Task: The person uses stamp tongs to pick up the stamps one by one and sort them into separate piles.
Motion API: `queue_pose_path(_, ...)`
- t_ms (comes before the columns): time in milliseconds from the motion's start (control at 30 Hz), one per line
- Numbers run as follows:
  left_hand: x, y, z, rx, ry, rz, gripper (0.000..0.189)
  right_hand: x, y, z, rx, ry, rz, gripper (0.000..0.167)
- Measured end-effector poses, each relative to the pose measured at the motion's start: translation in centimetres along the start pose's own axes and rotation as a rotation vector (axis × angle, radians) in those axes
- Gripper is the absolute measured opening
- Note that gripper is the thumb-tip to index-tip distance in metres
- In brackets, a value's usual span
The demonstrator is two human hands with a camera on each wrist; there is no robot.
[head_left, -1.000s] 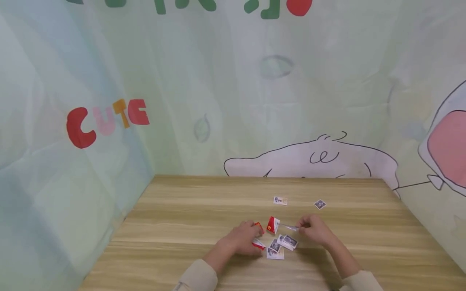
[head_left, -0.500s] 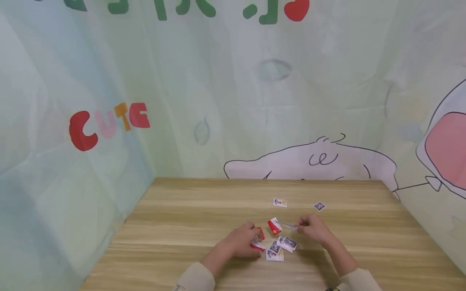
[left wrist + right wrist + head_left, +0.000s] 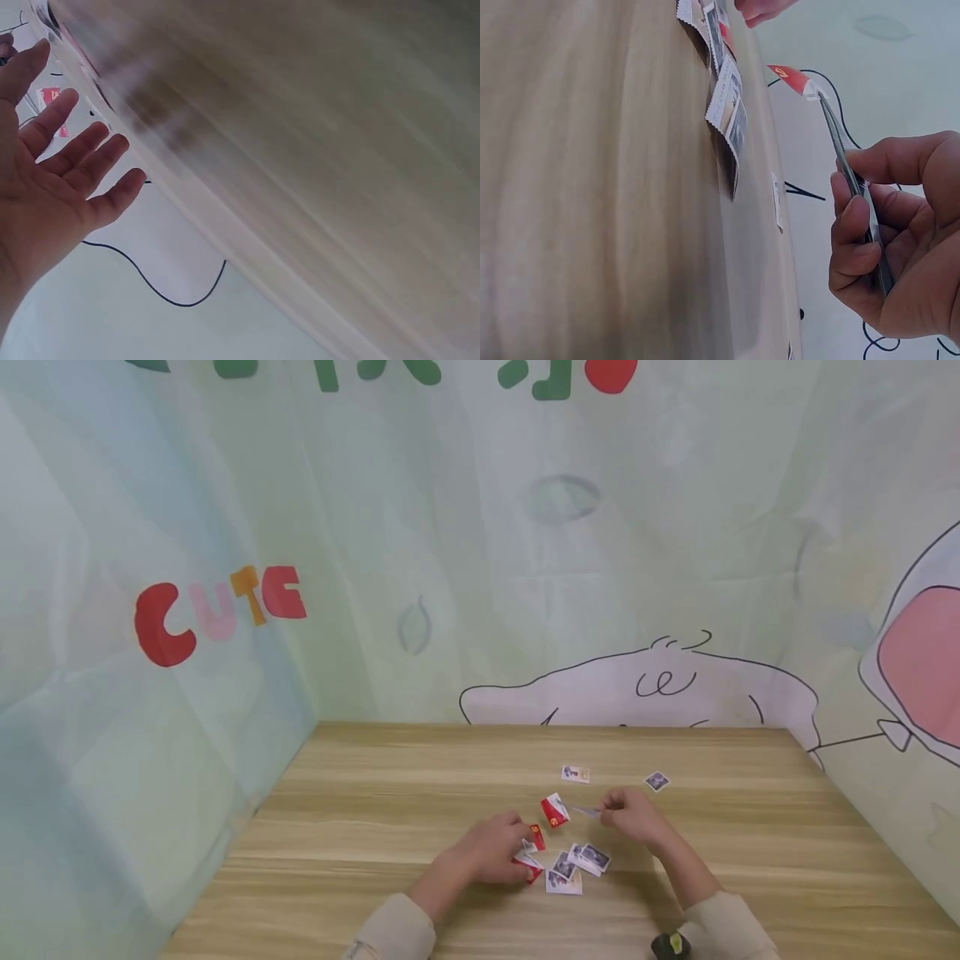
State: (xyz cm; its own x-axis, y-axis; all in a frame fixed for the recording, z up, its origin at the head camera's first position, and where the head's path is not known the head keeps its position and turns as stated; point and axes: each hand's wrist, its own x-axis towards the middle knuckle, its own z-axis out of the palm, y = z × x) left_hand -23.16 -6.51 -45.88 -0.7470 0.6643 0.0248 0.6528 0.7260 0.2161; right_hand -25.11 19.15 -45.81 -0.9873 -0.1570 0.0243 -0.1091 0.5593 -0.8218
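Observation:
My right hand grips metal tweezers between thumb and curled fingers. A red-and-white stamp hangs in the tweezers' tips, raised above the table in the right wrist view. Beside two red-and-white stamps lies my left hand, its fingers spread and loosely bent in the left wrist view. Its fingertips partly hide those stamps; I cannot tell whether they touch. Between the hands is a loose, overlapping group of grey-pictured stamps with toothed edges.
Farther back on the wood-grain table lie a pale stamp and a dark diamond-turned stamp. A printed cloth stands behind and to the sides. A dark device sits at my right wrist.
My right hand has moved slightly back and left, carrying the red-and-white stamp in the tweezers, and the stamp has turned. My left hand has shifted slightly left, uncovering more of the red stamps.

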Motion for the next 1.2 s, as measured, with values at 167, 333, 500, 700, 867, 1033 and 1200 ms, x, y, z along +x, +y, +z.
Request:
queue_pose_path(167,-0.3,-0.6,0.3,0.018,-0.017,-0.015,0.041,0.8,-0.3,0.3,-0.012,-0.005,-0.044,0.007)
queue_pose_path(333,-0.7,-0.6,0.3,-0.006,-0.037,-0.03,0.046,1.6,-0.8,0.8,-0.023,-0.019,-0.064,0.007)
queue_pose_path(500,-0.9,-0.5,0.2,0.0,-0.021,-0.022,0.045,2.3,-1.3,1.4,0.002,-0.02,-0.086,0.007)
queue_pose_path(700,-1.0,-0.5,0.5,-0.001,-0.028,-0.028,0.048,3.1,-1.5,2.2,0.013,-0.031,-0.043,0.008)
queue_pose_path(867,-0.7,-0.6,0.7,-0.004,-0.034,-0.038,0.048,3.9,-1.9,2.8,0.027,-0.014,0.001,0.009)
queue_pose_path(1033,-0.7,-0.6,0.7,-0.017,-0.053,-0.061,0.048,4.7,-2.4,3.4,0.067,-0.03,0.035,0.009)
queue_pose_path(1200,-0.7,-0.4,0.6,-0.034,-0.07,-0.078,0.049,5.6,-2.6,4.1,0.079,-0.029,0.078,0.011)
